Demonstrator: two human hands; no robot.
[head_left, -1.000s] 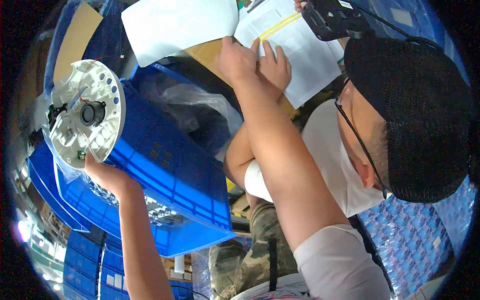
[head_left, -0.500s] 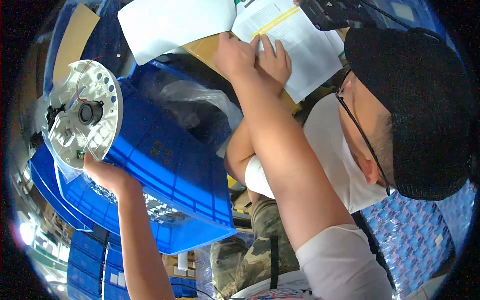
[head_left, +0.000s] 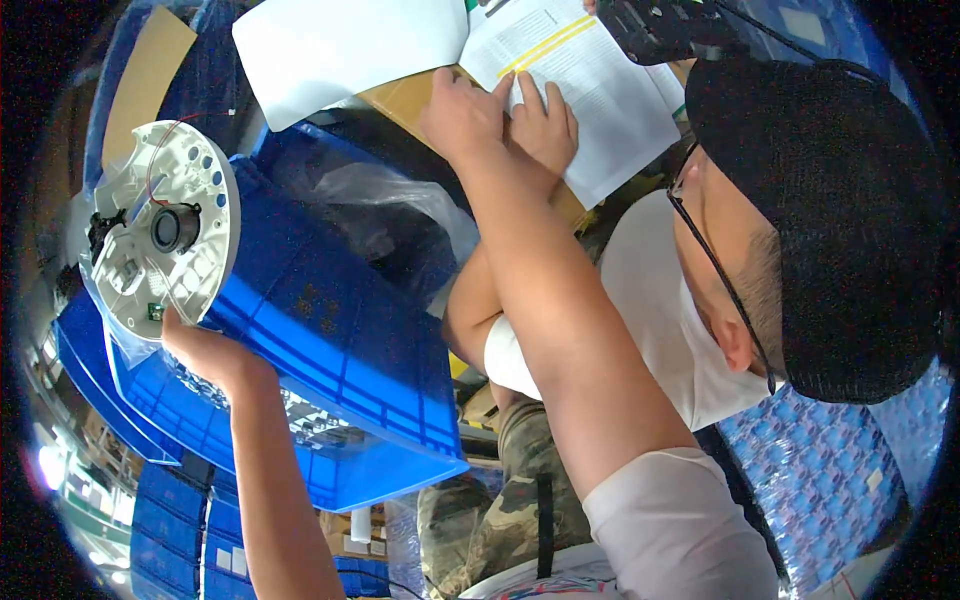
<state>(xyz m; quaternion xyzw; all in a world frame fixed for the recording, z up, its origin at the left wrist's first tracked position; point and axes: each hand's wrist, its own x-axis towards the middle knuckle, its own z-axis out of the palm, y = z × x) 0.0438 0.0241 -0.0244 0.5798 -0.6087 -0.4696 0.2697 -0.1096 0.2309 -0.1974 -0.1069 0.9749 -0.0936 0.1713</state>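
At the left, my left hand grips the lower edge of a round white plastic housing. The housing's hollow inner side faces up, with a round black speaker-like part, a thin red wire, a small green board and a black fitting. My right arm reaches across to the sheets at the top. Holding nothing, my right hand points its index finger toward a yellow-highlighted line on a printed sheet. Another person's hand lies beside it, fingers spread on that sheet; my hand partly overlaps it.
Below the sheets stands a blue plastic crate with clear plastic film. A blank white sheet lies beside the printed one. The other person, in a black cap, leans in from the right. Small parts show in a lower blue bin.
Almost everything has shifted slightly left in the picture, the housing and both my hands included. My hold on the housing and the pointing at the sheet are the same.
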